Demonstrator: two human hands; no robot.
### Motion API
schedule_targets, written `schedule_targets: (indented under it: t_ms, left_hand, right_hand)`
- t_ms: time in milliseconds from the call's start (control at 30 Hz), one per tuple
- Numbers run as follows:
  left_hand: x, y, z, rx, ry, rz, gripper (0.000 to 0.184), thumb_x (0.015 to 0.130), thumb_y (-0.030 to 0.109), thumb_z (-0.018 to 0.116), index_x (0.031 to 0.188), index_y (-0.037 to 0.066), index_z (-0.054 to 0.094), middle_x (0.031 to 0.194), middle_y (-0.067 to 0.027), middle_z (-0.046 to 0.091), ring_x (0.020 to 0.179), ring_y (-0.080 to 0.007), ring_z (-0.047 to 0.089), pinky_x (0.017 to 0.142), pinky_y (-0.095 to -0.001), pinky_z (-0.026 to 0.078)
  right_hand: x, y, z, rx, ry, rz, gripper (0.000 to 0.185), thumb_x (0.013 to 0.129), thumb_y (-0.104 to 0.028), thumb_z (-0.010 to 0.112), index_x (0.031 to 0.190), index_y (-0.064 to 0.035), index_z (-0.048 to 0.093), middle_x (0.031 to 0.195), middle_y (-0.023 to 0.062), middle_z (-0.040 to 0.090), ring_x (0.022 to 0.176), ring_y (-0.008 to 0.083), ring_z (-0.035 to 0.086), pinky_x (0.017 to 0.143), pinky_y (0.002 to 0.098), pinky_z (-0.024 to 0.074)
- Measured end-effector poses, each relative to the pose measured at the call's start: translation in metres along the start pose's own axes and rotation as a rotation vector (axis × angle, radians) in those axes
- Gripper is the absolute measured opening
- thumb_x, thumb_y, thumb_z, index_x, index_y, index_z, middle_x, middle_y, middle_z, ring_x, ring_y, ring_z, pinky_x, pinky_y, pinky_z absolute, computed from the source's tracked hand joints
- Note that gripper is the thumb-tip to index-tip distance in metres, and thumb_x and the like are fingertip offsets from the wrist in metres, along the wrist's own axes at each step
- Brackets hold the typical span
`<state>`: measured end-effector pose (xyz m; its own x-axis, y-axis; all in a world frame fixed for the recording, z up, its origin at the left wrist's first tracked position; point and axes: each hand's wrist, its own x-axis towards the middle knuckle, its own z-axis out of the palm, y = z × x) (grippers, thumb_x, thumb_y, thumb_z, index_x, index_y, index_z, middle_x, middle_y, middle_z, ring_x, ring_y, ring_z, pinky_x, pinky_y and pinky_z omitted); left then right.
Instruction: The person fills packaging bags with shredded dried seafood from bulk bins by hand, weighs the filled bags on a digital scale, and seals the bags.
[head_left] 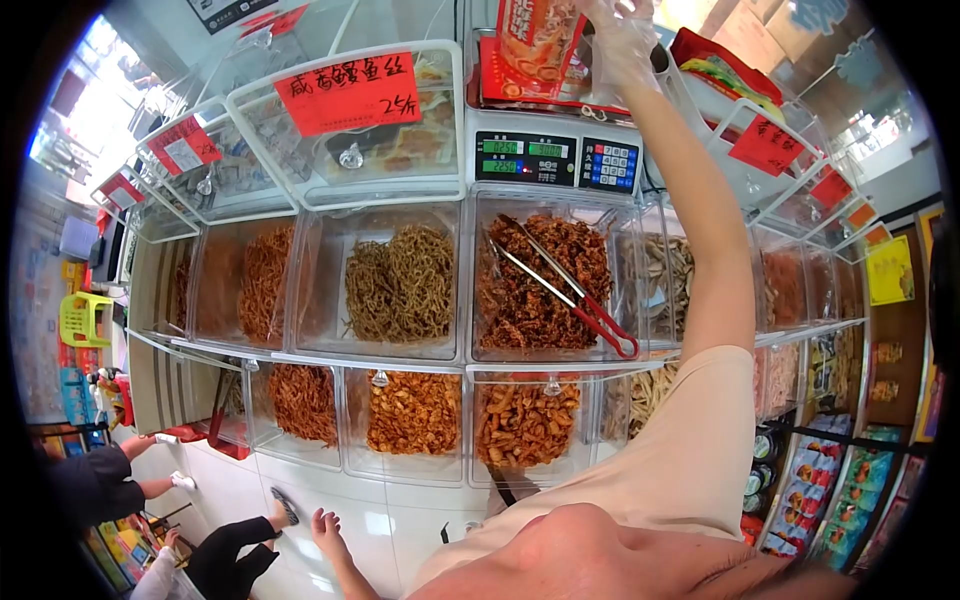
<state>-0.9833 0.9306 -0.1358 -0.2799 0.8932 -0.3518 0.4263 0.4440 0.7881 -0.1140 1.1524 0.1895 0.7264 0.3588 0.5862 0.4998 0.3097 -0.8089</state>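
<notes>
My right hand [622, 48], in a clear plastic glove, reaches to the top of the view. Its fingers close at the upper side of a red and white snack bag [538, 42], which stands upright on the scale's tray. The scale [526, 158] has lit green digits and a keypad. Down at the lower left, my left hand [330, 532] hangs bare, fingers loosely apart, holding nothing. Tongs with red handles [570, 295] lie across dark reddish-brown dried shreds [515, 320] in a clear bin below the scale.
Clear bins hold greenish dried strands [400, 285], orange shreds [303, 403] and fried pieces [413, 415]. A raised lid [440, 60] carries a red handwritten price sign [348, 92]. Other people's legs [230, 555] show at lower left. Packaged goods [805, 485] line shelves at right.
</notes>
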Motion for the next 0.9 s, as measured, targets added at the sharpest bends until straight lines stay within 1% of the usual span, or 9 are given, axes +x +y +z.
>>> schedule_targets:
  t_ms: [167, 267, 333, 400, 500, 600, 633, 767, 900]
  left_hand:
    - [-0.009, -0.004, 0.003, -0.010, 0.046, 0.050, 0.031, 0.082, 0.009, 0.060, 0.112, 0.008, 0.053, 0.084, -0.0031, 0.061, 0.068, -0.0123, 0.057, 0.057, -0.0239, 0.042]
    - [-0.024, 0.005, 0.000, 0.297, -0.025, 0.015, 0.025, 0.086, 0.014, 0.058, 0.108, 0.003, 0.055, 0.100, -0.0098, 0.059, 0.092, -0.0202, 0.057, 0.081, -0.0334, 0.049]
    - [-0.035, 0.014, 0.005, -0.072, -0.028, -0.158, 0.031, 0.087, 0.018, 0.056, 0.115, 0.005, 0.050, 0.107, -0.0109, 0.056, 0.096, -0.0222, 0.056, 0.084, -0.0371, 0.048]
    - [-0.029, -0.012, -0.002, -0.306, -0.011, -0.186, 0.036, 0.088, 0.016, 0.055, 0.121, 0.005, 0.044, 0.113, -0.0114, 0.052, 0.103, -0.0230, 0.053, 0.085, -0.0377, 0.049]
    - [-0.042, 0.067, 0.010, 0.031, -0.032, -0.105, 0.033, 0.088, 0.014, 0.056, 0.118, 0.002, 0.049, 0.109, -0.0109, 0.054, 0.097, -0.0177, 0.053, 0.083, -0.0290, 0.047]
    - [-0.044, 0.133, 0.024, -0.105, -0.055, 0.060, 0.030, 0.090, 0.012, 0.054, 0.118, 0.003, 0.047, 0.096, -0.0071, 0.059, 0.081, -0.0150, 0.058, 0.068, -0.0262, 0.048]
    - [-0.049, 0.164, 0.038, -0.118, -0.089, 0.135, 0.029, 0.090, 0.011, 0.053, 0.116, 0.001, 0.049, 0.097, -0.0071, 0.059, 0.084, -0.0147, 0.058, 0.072, -0.0252, 0.047]
    - [-0.056, 0.300, 0.107, -0.163, -0.269, 0.511, 0.025, 0.083, 0.003, 0.057, 0.107, -0.004, 0.056, 0.105, -0.0109, 0.059, 0.095, -0.0157, 0.056, 0.082, -0.0271, 0.044]
    - [-0.090, 0.430, 0.158, -0.417, -0.586, 0.908, 0.104, 0.067, 0.029, 0.078, 0.143, 0.005, 0.012, 0.146, -0.0182, 0.023, 0.134, -0.0288, 0.025, 0.107, -0.0408, 0.024]
  right_hand:
    - [-0.003, -0.016, 0.009, 0.006, 0.048, 0.207, 0.092, 0.074, -0.022, 0.073, 0.141, -0.0039, 0.012, 0.112, 0.0141, 0.054, 0.095, 0.0181, 0.055, 0.079, 0.0297, 0.0486]
    - [0.003, 0.028, 0.012, -0.353, 0.158, -0.131, 0.092, 0.065, -0.051, 0.073, 0.132, -0.0008, 0.035, 0.118, 0.0160, 0.054, 0.109, 0.0235, 0.052, 0.094, 0.0333, 0.0397]
    - [0.012, 0.041, 0.023, -0.178, 0.111, -0.291, 0.105, 0.063, -0.059, 0.071, 0.136, 0.0013, 0.025, 0.115, 0.0191, 0.055, 0.108, 0.0274, 0.053, 0.092, 0.0350, 0.0402]
    - [0.006, 0.014, 0.032, -0.253, -0.065, 0.033, 0.093, 0.070, -0.059, 0.064, 0.129, 0.0070, 0.036, 0.106, 0.0212, 0.059, 0.104, 0.0320, 0.055, 0.089, 0.0377, 0.0415]
    - [0.048, 0.075, 0.041, -0.439, 0.040, 0.312, 0.061, 0.083, -0.053, 0.052, 0.102, 0.0053, 0.058, 0.104, 0.0263, 0.058, 0.097, 0.0365, 0.056, 0.086, 0.0395, 0.0425]
    - [0.030, 0.003, 0.022, -0.703, -0.024, 0.025, 0.061, 0.088, -0.053, 0.046, 0.091, 0.0072, 0.057, 0.080, 0.0247, 0.060, 0.083, 0.0407, 0.056, 0.077, 0.0444, 0.0447]
    - [0.004, -0.068, 0.013, -0.282, -0.202, 0.314, 0.034, 0.089, -0.032, 0.051, 0.097, 0.0003, 0.056, 0.078, 0.0217, 0.058, 0.081, 0.0388, 0.057, 0.074, 0.0428, 0.0461]
    - [-0.036, -0.145, -0.028, 0.078, -0.175, 0.098, 0.019, 0.089, -0.023, 0.052, 0.091, -0.0055, 0.058, 0.081, 0.0060, 0.060, 0.076, 0.0173, 0.059, 0.062, 0.0283, 0.0466]
    - [-0.139, -0.190, -0.026, -0.490, -0.342, -0.454, 0.013, 0.085, -0.011, 0.047, 0.086, -0.0038, 0.057, 0.071, 0.0070, 0.058, 0.063, 0.0188, 0.057, 0.053, 0.0302, 0.0448]
